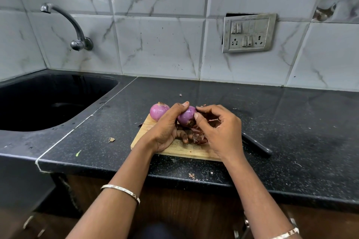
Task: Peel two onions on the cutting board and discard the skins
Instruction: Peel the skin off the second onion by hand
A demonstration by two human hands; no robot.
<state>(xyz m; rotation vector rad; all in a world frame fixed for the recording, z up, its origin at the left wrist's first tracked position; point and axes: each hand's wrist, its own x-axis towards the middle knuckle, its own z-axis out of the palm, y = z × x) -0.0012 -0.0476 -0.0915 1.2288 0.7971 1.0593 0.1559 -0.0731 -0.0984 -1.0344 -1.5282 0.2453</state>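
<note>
Over the board [180, 148], left hand [167, 124] grips an onion [186, 116], right hand [219, 130] pinches its side; a tug could drop it.

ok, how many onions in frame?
2. Far onion sits at the board's far left corner. Held onion is gripped between left hand and right hand, over the board. None seems hidden.

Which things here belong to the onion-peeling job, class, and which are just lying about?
Part of the job:
held onion, gripped by left hand and right hand
second onion
cutting board
loose skins on the board

Lying about:
dark-handled tool beside the board
tap
sink
switch panel
stray scrap on the counter
</note>
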